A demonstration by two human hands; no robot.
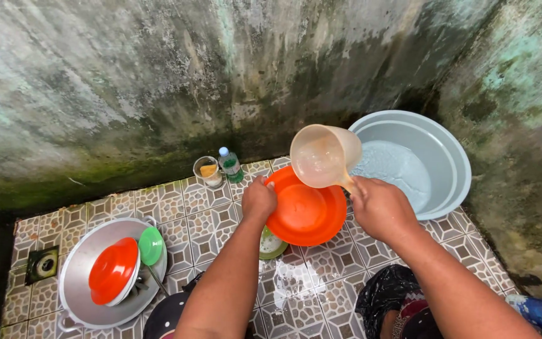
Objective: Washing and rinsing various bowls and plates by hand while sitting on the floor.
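Observation:
My left hand [258, 199] grips the left rim of an orange plastic bowl [305, 213], held tilted above the tiled floor. My right hand [381, 207] holds the handle of a translucent plastic water scoop [321, 157], tipped with its mouth toward me, just above the bowl's upper edge. Below the bowl, a green-rimmed dish [271, 245] lies on the floor, partly hidden by it.
A grey-blue basin [453, 157] with water stands at the right corner. A metal pan [79, 276] at the left holds a red-orange plate [113, 271] and a green lid [150, 245]. A small jar [208, 171] and bottle [229, 164] stand by the mossy wall. A floor drain [45, 265] is far left.

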